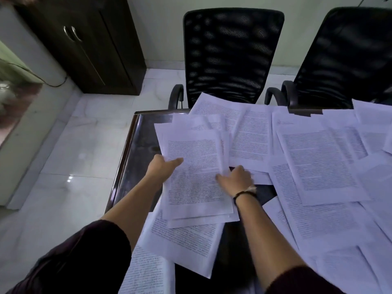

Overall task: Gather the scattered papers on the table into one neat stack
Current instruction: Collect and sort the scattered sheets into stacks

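- Left hand (164,167) pinches the bundle (195,172) at its left edge, thumb on top.
- Right hand (235,178) grips the bundle's right edge, fingers curled.
- Step: collecting, early; loose papers (318,162) cover the worktop (140,132) rightward.
- Next: likely square up, then reach right.
- Bare worktop only along left rim.

Blocks of printed text are showing on the papers (318,158) across the frame's middle and right, but too blurred to read.

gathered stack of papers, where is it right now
In the head view, the gathered stack sits near the table's left edge, held between the left hand and right hand.
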Available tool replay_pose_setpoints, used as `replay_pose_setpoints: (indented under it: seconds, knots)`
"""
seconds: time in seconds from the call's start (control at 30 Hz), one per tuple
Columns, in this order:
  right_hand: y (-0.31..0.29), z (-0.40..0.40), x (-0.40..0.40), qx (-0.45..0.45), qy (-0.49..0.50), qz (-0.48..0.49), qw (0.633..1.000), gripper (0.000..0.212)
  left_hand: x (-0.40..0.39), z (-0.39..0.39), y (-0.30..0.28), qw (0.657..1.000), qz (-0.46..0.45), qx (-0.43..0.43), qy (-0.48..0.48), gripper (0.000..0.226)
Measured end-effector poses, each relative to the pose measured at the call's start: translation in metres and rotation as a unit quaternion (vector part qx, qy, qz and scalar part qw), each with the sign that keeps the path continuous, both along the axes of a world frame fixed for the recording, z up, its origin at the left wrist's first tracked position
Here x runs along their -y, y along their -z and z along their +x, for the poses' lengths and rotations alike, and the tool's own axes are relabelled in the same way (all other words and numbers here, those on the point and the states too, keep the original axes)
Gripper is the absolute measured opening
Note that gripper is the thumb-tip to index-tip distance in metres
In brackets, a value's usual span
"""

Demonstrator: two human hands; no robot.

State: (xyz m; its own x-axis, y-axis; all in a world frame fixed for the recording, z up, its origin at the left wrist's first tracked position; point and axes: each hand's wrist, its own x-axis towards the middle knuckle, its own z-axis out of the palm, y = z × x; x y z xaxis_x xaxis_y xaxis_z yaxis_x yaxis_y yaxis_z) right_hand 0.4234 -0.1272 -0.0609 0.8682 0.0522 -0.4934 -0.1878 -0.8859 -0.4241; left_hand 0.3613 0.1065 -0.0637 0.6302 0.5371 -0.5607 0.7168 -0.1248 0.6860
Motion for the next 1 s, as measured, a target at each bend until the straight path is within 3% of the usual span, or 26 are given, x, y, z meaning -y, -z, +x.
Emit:
replay_pose_setpoints:
  seconds: [0.07, 0.2, 0.3, 0.37, 0.5, 0.67, 0.73, 0.8, 0.83, 0.9, 0.97, 1.0]
  knots:
    - [0.005, -0.026, -0.01, 0.018, -0.045, 0.02, 0.999, 0.068, 0.005, 0.002, -0.001, 1.0, -0.013, 0.016, -0.003, 0.048]
    - [0.006, -0.028, -0.01, 0.021, -0.035, 0.16, 0.986, 0.038, 0.008, -0.001, 0.001, 1.0, -0.024, 0.008, 0.008, 0.044]
    - [0.005, -0.005, 0.015, 0.134, 0.011, 0.139, 0.981, 0.028, -0.002, -0.017, 0.001, 0.997, -0.064, 0.019, -0.03, 0.033]
    - [0.008, 0.018, 0.028, 0.179, -0.053, 0.077, 0.979, 0.05, -0.01, -0.025, -0.003, 0.992, -0.096, 0.061, -0.055, 0.028]
    - [0.019, 0.039, 0.043, 0.054, -0.246, -0.066, 0.965, 0.082, -0.019, -0.032, -0.019, 0.973, -0.163, 0.14, -0.087, 0.032]
    - [0.016, 0.03, 0.069, 0.058, -0.218, -0.101, 0.969, 0.091, -0.031, -0.046, -0.042, 0.947, -0.232, 0.211, -0.067, 0.046]
    - [0.003, 0.029, 0.064, 0.083, -0.126, -0.023, 0.988, 0.101, -0.031, -0.05, -0.05, 0.941, -0.252, 0.22, -0.056, 0.044]
    - [-0.018, 0.025, 0.052, 0.059, -0.003, 0.14, 0.988, 0.1, -0.023, -0.051, -0.059, 0.934, -0.271, 0.226, -0.047, 0.043]
    - [-0.03, 0.024, 0.046, 0.016, 0.039, 0.235, 0.971, 0.101, -0.019, -0.051, -0.062, 0.931, -0.281, 0.227, -0.047, 0.039]
    - [-0.048, 0.023, 0.038, -0.105, 0.142, 0.429, 0.886, 0.09, -0.009, -0.052, -0.064, 0.93, -0.297, 0.214, -0.042, 0.027]
    - [-0.056, 0.028, 0.037, -0.152, 0.217, 0.526, 0.808, 0.066, -0.002, -0.056, -0.058, 0.941, -0.294, 0.165, -0.019, 0.03]
    - [-0.054, 0.034, 0.037, -0.152, 0.24, 0.534, 0.797, 0.056, 0.0, -0.058, -0.05, 0.948, -0.289, 0.135, -0.006, 0.035]
